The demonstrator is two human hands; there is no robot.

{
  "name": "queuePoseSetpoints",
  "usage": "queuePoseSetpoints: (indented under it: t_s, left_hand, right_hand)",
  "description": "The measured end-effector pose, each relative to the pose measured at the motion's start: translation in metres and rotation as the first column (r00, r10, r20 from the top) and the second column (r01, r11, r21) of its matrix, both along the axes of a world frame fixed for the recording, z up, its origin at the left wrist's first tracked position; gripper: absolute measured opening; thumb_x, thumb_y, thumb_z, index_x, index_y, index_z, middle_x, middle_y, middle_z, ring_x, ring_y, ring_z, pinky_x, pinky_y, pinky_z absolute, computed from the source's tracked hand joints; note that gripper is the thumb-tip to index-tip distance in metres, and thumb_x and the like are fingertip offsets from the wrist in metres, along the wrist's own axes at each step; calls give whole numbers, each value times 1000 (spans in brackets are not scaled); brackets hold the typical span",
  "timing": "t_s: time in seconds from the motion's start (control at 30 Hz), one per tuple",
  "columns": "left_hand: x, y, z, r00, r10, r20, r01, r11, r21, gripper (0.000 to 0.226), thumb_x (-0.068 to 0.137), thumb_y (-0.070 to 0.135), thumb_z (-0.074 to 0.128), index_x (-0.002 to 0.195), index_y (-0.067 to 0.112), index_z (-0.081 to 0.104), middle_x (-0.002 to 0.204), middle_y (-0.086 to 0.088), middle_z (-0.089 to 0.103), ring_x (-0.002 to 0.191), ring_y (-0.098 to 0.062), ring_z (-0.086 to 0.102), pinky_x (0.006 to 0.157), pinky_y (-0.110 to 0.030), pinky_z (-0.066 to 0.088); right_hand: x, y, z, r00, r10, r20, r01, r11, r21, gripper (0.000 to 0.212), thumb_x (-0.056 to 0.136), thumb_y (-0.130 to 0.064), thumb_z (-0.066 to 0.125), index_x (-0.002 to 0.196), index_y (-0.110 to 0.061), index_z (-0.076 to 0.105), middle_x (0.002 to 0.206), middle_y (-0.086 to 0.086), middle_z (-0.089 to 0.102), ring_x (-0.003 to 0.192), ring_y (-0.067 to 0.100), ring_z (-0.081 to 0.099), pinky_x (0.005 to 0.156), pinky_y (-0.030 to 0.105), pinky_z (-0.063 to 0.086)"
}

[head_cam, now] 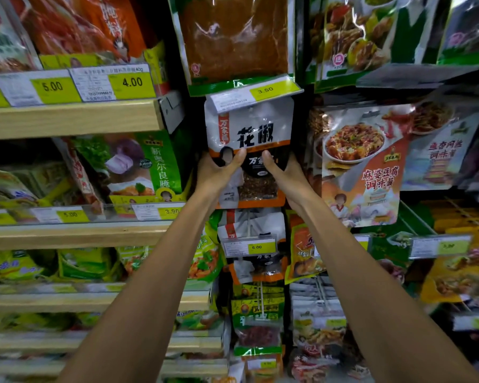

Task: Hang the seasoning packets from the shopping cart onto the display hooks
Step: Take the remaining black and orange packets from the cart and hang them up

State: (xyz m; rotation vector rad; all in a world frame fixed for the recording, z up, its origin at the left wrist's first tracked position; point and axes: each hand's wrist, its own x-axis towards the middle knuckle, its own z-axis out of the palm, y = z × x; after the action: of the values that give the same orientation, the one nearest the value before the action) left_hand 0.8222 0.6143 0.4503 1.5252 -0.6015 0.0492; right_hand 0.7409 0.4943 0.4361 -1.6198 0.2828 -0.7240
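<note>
A white, black and orange seasoning packet with large black characters is held up against the display column, its top tucked under a price tag reading 3.50. My left hand grips its lower left side, thumb on the front. On the lower right side my right hand grips it the same way. The hook itself is hidden behind the packet and the tag. More packets of the same kind hang below. The shopping cart is out of view.
Wooden shelves with price strips and green and orange packets fill the left. A brown-filled packet hangs directly above, and a packet showing a tofu dish hangs to the right. Further hooks with tags and packets crowd the lower right.
</note>
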Motion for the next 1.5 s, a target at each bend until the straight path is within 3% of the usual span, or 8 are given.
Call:
queuePoseSetpoints:
  t_s: [0.17, 0.27, 0.57, 0.83, 1.0, 1.27, 1.33, 1.5]
  left_hand:
    - [-7, -4, -5, 1000, -6, 2, 6, 997, -72, 49, 83, 25, 74, 126, 19, 49, 120, 7, 54, 114, -4, 49, 84, -2, 40]
    - [-9, -2, -6, 1000, 5, 17, -4, 996, -92, 57, 83, 24, 74, 132, 14, 47, 123, 5, 53, 117, -5, 48, 76, 5, 38]
    - [-19, 12, -11, 997, 11, 73, -5, 997, -82, 74, 84, 23, 72, 144, 9, 30, 139, -4, 46, 122, -7, 42, 76, 7, 36]
    - [-26, 18, -14, 998, -3, 59, 6, 998, -61, 79, 84, 26, 72, 146, 13, 24, 145, -4, 40, 126, -6, 37, 77, 7, 36]
    - [-23, 11, -6, 999, 27, 45, -27, 1000, -4, 81, 83, 31, 72, 146, 9, 24, 147, -8, 40, 136, -19, 36, 99, -17, 32]
    - [-22, 6, -10, 999, 22, 40, -22, 1000, 9, 79, 86, 30, 70, 146, 11, 22, 148, -6, 36, 123, -4, 30, 69, 12, 30]
    - [-22, 9, -9, 997, 42, 68, -45, 999, 31, 77, 85, 34, 70, 145, 12, 26, 147, -5, 39, 127, -5, 34, 77, 8, 31]
    - [-41, 26, -11, 988, 97, 118, -108, 990, 92, 82, 85, 41, 67, 147, 8, 24, 150, -7, 36, 138, -20, 33, 110, -27, 30]
  right_hand:
    - [-3, 0, 0, 998, -48, 31, 48, 999, -23, 61, 94, -34, 60, 146, -18, 33, 141, -4, 45, 122, 1, 40, 100, 20, 35]
    - [-5, 4, -2, 996, -66, 53, 68, 997, -45, 61, 94, -29, 60, 146, -17, 32, 144, -2, 45, 125, 1, 40, 98, 16, 34]
    - [-20, 18, -10, 991, -116, 59, 121, 988, -96, 70, 93, -35, 60, 151, -18, 24, 153, 2, 37, 141, 15, 33, 111, 30, 32]
    - [-35, 32, -6, 987, -144, 71, 152, 981, -118, 85, 81, -50, 57, 151, -16, 24, 153, 2, 36, 141, 14, 32, 111, 28, 31]
    - [-33, 25, 4, 985, -169, 23, 171, 975, -145, 72, 94, -33, 59, 152, -14, 21, 156, 4, 32, 143, 19, 29, 115, 34, 30]
    - [-31, 22, 3, 981, -192, 39, 196, 966, -168, 66, 95, -31, 59, 149, -12, 27, 150, 6, 41, 139, 20, 38, 112, 36, 34]
    - [-30, 24, 2, 977, -212, 35, 215, 962, -170, 69, 95, -33, 59, 151, -13, 24, 152, 6, 38, 141, 20, 35, 114, 36, 32]
    - [-42, 41, -1, 964, -263, 49, 267, 944, -194, 72, 94, -34, 59, 151, -9, 22, 155, 7, 32, 144, 20, 29, 116, 39, 29]
